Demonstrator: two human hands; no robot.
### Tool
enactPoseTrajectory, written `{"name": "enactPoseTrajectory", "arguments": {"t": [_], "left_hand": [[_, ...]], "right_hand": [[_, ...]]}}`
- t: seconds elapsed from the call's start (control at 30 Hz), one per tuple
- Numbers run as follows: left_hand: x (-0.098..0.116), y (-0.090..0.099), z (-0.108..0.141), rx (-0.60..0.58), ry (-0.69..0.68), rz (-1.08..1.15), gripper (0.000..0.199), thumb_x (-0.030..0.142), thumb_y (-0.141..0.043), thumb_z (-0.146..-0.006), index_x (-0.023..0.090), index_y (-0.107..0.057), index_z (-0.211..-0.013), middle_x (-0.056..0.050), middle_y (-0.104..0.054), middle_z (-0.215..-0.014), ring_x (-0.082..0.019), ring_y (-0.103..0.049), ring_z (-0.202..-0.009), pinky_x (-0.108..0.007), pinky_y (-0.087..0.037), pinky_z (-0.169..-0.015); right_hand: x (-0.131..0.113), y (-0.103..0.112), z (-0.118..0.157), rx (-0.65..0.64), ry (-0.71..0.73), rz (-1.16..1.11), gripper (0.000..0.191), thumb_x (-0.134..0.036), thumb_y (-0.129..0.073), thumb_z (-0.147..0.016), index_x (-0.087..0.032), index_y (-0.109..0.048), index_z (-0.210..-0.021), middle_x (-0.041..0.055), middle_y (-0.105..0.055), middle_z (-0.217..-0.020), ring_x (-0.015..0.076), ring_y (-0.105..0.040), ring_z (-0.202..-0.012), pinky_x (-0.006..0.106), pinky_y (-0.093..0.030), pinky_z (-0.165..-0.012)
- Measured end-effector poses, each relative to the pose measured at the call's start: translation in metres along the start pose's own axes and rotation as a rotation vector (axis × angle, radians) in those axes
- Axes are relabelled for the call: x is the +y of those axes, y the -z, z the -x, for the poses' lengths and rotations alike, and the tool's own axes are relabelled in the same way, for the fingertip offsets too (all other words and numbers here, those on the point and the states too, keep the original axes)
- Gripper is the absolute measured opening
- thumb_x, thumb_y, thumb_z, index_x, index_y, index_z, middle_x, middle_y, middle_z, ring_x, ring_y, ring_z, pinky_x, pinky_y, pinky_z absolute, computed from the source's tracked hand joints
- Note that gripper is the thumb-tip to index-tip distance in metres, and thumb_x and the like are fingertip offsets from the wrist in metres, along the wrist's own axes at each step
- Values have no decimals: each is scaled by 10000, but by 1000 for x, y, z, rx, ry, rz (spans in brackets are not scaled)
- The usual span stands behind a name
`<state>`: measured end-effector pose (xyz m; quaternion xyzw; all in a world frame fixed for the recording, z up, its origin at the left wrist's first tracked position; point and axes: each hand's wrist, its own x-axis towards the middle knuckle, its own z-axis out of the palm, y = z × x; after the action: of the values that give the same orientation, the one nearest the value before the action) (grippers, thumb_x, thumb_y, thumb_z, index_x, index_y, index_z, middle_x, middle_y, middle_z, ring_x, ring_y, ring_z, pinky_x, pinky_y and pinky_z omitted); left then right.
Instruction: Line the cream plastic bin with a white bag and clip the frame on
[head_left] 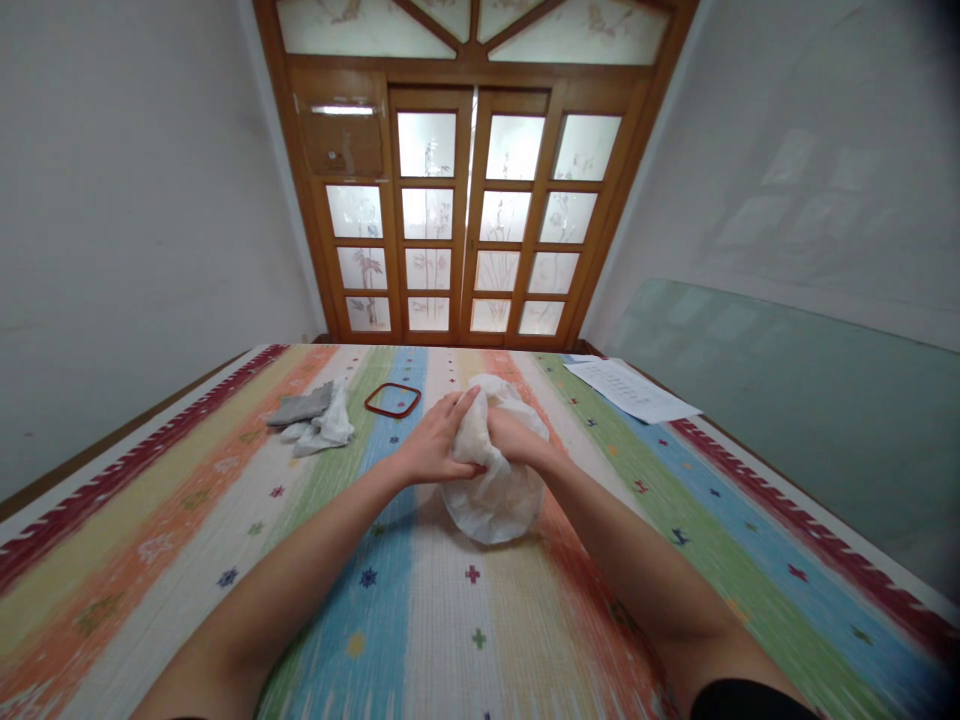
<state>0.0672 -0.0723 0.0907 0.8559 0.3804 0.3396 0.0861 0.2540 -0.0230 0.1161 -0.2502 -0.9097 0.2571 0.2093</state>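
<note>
A thin, crumpled white cloth (499, 505) is bunched up over the middle of the striped tablecloth. My left hand (439, 440) is closed around its left side, thumb low and fingers above. My right hand (514, 435) comes in from the right and goes into the folds. Its fingers are hidden by the white material, so their grip does not show. The lower part of the cloth hangs out in a rounded shape beneath both hands, at or just above the table.
Left of my hands lies a reddish-brown rounded-square ring (393, 416). Farther left are a folded grey cloth (301, 404) and a rumpled whitish cloth (330, 428). Printed paper sheets (630, 390) lie at the right edge of the striped tablecloth (442, 640). Wooden glass-paned doors (469, 70) stand beyond.
</note>
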Motion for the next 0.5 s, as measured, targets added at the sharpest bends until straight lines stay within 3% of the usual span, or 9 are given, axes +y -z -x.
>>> {"name": "enactPoseTrajectory", "arguments": {"t": [0.5], "left_hand": [[-5,-8,3,21,-13,0,1230,452,-837,-678,288,-92,-1643,-140,-308,-1621,-382,-333,-1480,-579,-290,-1241]], "right_hand": [[5,-9,-3,50,-7,31,334,-325,-648,-841,-205,-757,-1133,99,-770,-1035,268,-692,-990,376,-512,-995]]}}
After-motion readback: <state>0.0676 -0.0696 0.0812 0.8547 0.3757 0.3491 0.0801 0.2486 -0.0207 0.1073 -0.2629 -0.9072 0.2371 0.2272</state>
